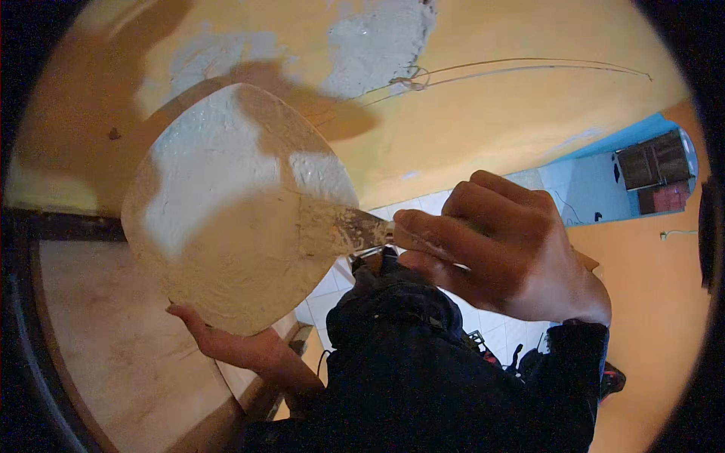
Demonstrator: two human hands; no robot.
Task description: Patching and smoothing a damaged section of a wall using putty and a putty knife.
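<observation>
A rounded board point(211, 211) coated with wet, pale filler is held up by my left hand point(238, 347), whose fingers grip it along the bottom edge. My right hand point(491, 249) is closed round the handle of a putty knife point(362, 230), with the blade at the board's right side, touching or just over a rough patch of filler. The filler-smeared blade points leftward. Part of the left hand is hidden behind the board.
An orange wall point(491, 106) with white patches and loose wires point(415, 79) is above. A dark-framed wooden door point(106, 317) stands at left. Tiled floor point(491, 332) shows around my legs, with tools near my right side. A blue-walled room point(589, 181) shows through an opening at right.
</observation>
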